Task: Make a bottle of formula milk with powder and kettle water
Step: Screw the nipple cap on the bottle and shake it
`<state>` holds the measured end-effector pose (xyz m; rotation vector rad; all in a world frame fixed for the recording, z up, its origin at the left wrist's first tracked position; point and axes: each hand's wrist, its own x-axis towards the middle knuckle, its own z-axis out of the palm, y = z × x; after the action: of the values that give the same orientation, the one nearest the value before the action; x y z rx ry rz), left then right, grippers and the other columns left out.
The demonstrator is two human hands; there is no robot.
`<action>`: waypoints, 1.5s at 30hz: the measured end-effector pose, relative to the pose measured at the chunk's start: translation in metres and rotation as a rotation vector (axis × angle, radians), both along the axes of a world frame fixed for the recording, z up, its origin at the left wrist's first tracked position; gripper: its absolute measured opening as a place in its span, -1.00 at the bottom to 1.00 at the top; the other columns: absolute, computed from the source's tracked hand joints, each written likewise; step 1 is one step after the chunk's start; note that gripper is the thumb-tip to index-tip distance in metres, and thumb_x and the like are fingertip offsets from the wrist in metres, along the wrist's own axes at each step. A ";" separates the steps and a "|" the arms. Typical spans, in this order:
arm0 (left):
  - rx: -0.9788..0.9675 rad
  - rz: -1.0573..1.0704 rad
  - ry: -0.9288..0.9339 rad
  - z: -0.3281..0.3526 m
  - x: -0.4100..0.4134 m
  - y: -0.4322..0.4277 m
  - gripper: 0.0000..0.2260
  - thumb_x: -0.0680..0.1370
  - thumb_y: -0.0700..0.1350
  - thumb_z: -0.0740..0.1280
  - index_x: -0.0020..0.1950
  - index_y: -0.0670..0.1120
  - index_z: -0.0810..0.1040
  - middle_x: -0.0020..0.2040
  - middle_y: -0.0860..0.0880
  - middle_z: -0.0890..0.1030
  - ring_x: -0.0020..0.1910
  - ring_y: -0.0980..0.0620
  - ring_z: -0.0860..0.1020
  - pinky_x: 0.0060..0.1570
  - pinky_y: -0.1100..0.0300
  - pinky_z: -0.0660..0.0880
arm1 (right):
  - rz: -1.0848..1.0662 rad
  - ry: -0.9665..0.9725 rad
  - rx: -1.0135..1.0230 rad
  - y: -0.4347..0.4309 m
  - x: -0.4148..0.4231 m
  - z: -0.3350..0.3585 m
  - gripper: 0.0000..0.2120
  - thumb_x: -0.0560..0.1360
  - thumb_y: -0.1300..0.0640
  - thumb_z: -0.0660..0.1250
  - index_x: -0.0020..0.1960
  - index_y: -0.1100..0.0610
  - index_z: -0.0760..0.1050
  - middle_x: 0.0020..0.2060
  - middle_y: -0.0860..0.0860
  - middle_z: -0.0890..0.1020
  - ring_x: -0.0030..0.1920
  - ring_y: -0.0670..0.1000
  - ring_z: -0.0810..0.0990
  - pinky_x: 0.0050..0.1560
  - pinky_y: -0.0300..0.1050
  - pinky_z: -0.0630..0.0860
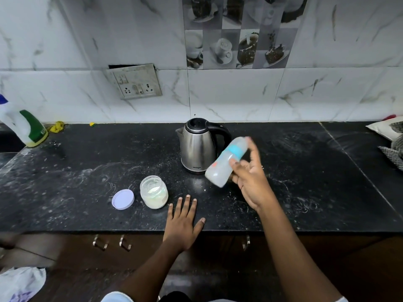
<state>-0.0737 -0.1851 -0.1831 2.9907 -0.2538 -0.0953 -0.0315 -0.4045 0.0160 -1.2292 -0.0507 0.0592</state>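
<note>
we take the kettle [199,147] as our landmark: steel body, black lid & handle, upright on the black counter [87,171], spout pointing left, handle to the right.

our right hand [250,177] is raised just right of the kettle & a bit nearer to us, fingers clamped round the baby bottle [226,161]. the bottle is tilted, its capped end up and away by the kettle's handle, its base down-left in front of the kettle's foot. it has a blue band round the upper part and looks cloudy white inside; it's motion-blurred, so we can't tell the fill level. it overlaps the kettle's right edge in view, w/ no way to tell if they touch.

our left hand [185,221] lies flat on the counter in front of the kettle, near the front edge, fingers spread apart, holding nothing.

the powder jar [154,191] stands open, front-left of the kettle, just left of the left fingertips, w/ pale powder low inside. its lilac lid [123,199] lies flat on the counter just left of the jar, not touching it.

far left of the kettle, by the wall, a white & green plastic bottle [24,127] stands at the counter's end. on the wall up-left of the kettle is a socket plate [135,81]. far right, some cloth [390,136] lies on the counter.
</note>
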 end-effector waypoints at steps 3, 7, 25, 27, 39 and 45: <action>0.006 -0.002 0.004 0.002 0.000 0.000 -0.28 0.64 0.38 -0.21 0.70 0.02 0.01 0.71 -0.05 -0.03 0.68 -0.13 -0.11 0.55 -0.14 -0.28 | 0.117 0.008 -0.076 0.001 -0.006 0.002 -0.27 0.58 0.28 0.39 0.61 -0.17 0.20 0.15 0.21 0.71 0.22 0.17 0.68 0.19 0.14 0.64; -0.001 -0.003 0.001 0.002 -0.001 0.000 -0.20 0.57 0.42 -0.34 0.70 0.03 -0.02 0.71 -0.03 -0.06 0.68 -0.11 -0.14 0.55 -0.13 -0.30 | -0.023 0.039 0.038 0.001 -0.004 -0.001 -0.30 0.61 0.29 0.36 0.60 -0.17 0.19 0.19 0.21 0.68 0.30 0.23 0.63 0.24 0.23 0.62; -0.032 0.007 0.016 -0.001 0.000 0.001 -0.26 0.62 0.41 -0.23 0.70 0.04 0.07 0.70 -0.04 0.05 0.68 -0.12 -0.05 0.54 -0.07 -0.34 | 0.110 0.070 -0.002 0.000 0.000 -0.003 -0.31 0.60 0.32 0.35 0.59 -0.16 0.25 0.17 0.21 0.70 0.21 0.14 0.69 0.15 0.11 0.66; -0.033 0.008 0.009 -0.001 0.003 0.002 -0.25 0.62 0.41 -0.24 0.70 0.04 0.07 0.70 -0.03 0.04 0.68 -0.11 -0.06 0.53 -0.06 -0.36 | 0.014 0.086 0.105 0.000 0.002 -0.002 -0.32 0.59 0.31 0.35 0.59 -0.14 0.26 0.24 0.23 0.66 0.24 0.16 0.68 0.18 0.16 0.65; -0.020 0.002 -0.001 0.001 0.000 0.001 -0.21 0.56 0.43 -0.33 0.71 0.06 -0.07 0.71 -0.02 -0.11 0.68 -0.08 -0.20 0.52 -0.07 -0.42 | 0.126 0.023 -0.048 -0.007 0.006 0.006 -0.29 0.56 0.27 0.39 0.57 -0.18 0.25 0.16 0.24 0.68 0.19 0.16 0.67 0.24 0.24 0.61; -0.031 0.001 -0.002 -0.001 0.000 0.001 -0.22 0.59 0.43 -0.30 0.70 0.05 -0.01 0.71 -0.03 -0.04 0.68 -0.09 -0.14 0.52 -0.06 -0.40 | -0.025 0.034 0.060 -0.001 0.006 0.000 -0.32 0.61 0.31 0.34 0.60 -0.12 0.21 0.13 0.15 0.70 0.25 0.18 0.66 0.16 0.15 0.65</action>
<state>-0.0738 -0.1840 -0.1841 2.9599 -0.2520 -0.0880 -0.0255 -0.4060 0.0156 -1.1687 -0.0070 0.0562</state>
